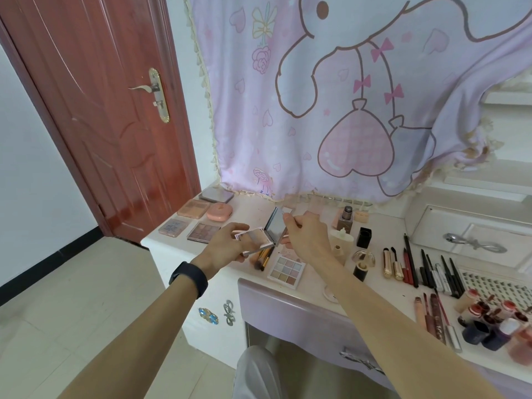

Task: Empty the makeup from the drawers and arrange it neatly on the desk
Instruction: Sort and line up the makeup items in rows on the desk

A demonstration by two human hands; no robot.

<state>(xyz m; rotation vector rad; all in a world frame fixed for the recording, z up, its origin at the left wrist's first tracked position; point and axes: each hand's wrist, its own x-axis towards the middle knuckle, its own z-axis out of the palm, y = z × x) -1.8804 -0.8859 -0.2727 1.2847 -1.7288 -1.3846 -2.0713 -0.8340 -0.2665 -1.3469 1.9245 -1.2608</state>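
Pink cartoon cloth (pixel 345 96) hangs across the back of the frame, with a red-brown door (pixel 100 110) at the upper left and a white desk (pixel 253 214) below the cloth.

At centre frame you hold an open compact (pixel 256 240) just above the desk. Its base lies roughly level, with the long side running left to right. The hinge is at the right edge, and the mirrored lid (pixel 276 226) stands up from it, facing left and toward you.

Your left hand (pixel 227 246), with a black band (pixel 188 279) on its wrist, reaches in from the lower left and curls round the base, thumb on top. Your right hand (pixel 308 234) comes in from the lower right, knuckles up, with the fingertips pinched on a thin applicator (pixel 288 218) beside the lid's top edge.

Five closed palettes and cases (pixel 203 232) sit grouped at the desk's left corner. One nine-pan pastel palette (pixel 288 270) lies below your hands, beside brushes (pixel 262 259) that are partly hidden. Two gold lipsticks (pixel 387 262) lie to the right, next to a row of dark pencils (pixel 426 269) whose points face away from you.
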